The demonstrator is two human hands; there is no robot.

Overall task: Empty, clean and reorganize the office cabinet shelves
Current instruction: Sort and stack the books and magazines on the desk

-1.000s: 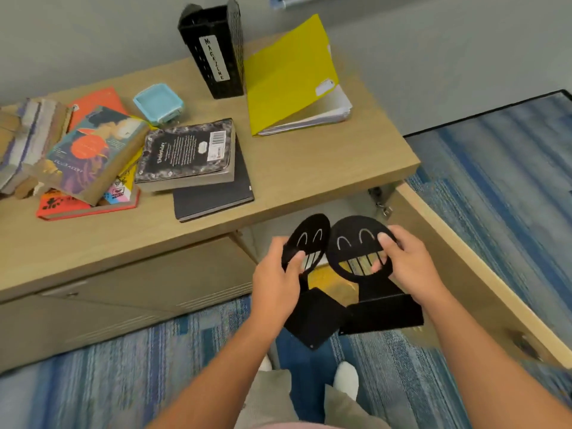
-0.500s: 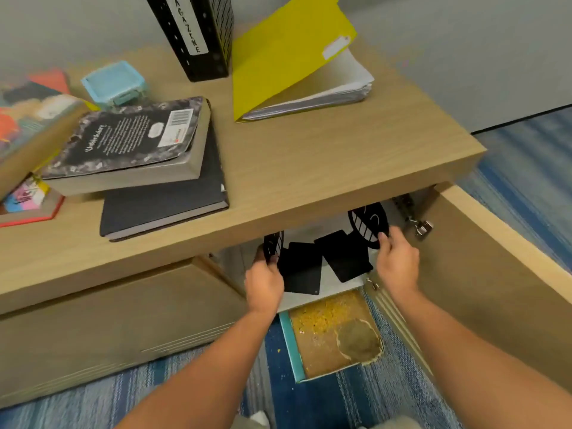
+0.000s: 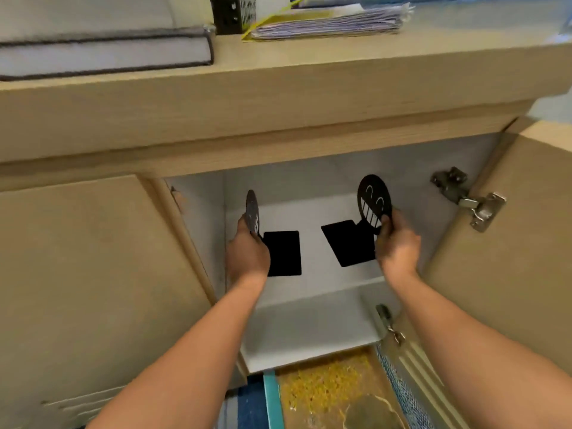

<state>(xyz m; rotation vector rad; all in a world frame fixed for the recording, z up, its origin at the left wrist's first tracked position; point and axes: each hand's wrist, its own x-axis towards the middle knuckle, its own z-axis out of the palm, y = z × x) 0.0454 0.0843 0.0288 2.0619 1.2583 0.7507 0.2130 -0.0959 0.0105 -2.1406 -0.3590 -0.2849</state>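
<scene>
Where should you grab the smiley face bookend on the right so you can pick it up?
Grab the right bookend by its round smiley face, the upright part, coming from the right side, as the right hand does now. The face is a thin plate, easy to pinch by its edge. Its flat base lies on the shelf, leaving little to grip.

Landmark: wooden countertop [image 3: 309, 88].

- Thick book [image 3: 105, 54], dark cover, pale page edges, lies flat on the countertop at its left end.
- Black perforated magazine holder [image 3: 232, 13] stands behind the book's right end, only the base in frame.
- Yellow folder [image 3: 328, 24] stuffed with papers lies flat, right of the holder.
- Below the countertop, on the blue striped carpet [image 3: 247, 407]: a yellow-and-teal book [image 3: 322, 394], partly cut by the frame's lower edge.
</scene>
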